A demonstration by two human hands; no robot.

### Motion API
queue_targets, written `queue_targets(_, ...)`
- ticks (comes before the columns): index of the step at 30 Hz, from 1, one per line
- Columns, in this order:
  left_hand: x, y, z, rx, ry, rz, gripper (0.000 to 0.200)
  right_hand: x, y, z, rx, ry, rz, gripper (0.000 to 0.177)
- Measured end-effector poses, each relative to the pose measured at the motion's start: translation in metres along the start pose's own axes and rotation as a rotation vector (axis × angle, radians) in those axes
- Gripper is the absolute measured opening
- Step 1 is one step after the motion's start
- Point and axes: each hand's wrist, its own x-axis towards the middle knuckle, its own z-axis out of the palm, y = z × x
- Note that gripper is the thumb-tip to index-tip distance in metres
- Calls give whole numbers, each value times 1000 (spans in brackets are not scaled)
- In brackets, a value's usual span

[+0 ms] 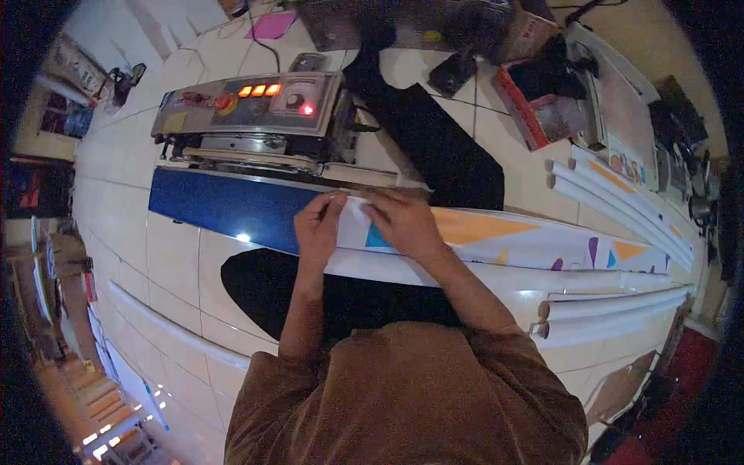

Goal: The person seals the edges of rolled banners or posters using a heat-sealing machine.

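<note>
My left hand [318,225] and my right hand [403,221] both pinch the end of a long white package [511,240] printed with orange, teal and purple triangles. The package lies across the tiled floor and runs off to the right. Its held end sits at the blue conveyor belt [225,205] of a band sealer machine [256,112], whose red and orange lights glow. My fingertips press the package's top edge close to the machine's intake slot.
Rolled white tubes lie at the right [612,318] and at the upper right [620,205]. A black cloth [434,139] stretches behind the machine. A red box [535,108] and clutter stand at the top right. A long white tube [170,329] lies at the left.
</note>
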Motion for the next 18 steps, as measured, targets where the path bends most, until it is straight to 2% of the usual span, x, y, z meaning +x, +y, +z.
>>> queue_targets(3,4,-7,0,40,8,-31,16,-2,2,-5,47,-20,21,27)
queue_targets(6,3,-3,2,95,34,-1,17,-26,29,-19,-15,0,-66,25)
queue_targets(9,5,-7,2,25,37,7,17,-59,61,-45,-57,-110,-9,24)
queue_targets(11,6,-10,1,38,13,-64,18,-78,79,-60,-60,-41,46,23)
queue_targets(12,7,-12,0,31,20,-74,18,-86,85,-67,-63,-54,43,23)
queue_targets(14,8,-16,1,103,8,-39,17,-96,94,-83,-85,-84,206,23)
queue_targets(15,9,-20,1,92,13,-45,17,-99,101,-89,-95,-93,204,23)
queue_targets(18,10,-26,6,-45,13,-73,20,-104,117,-96,-86,-176,267,27)
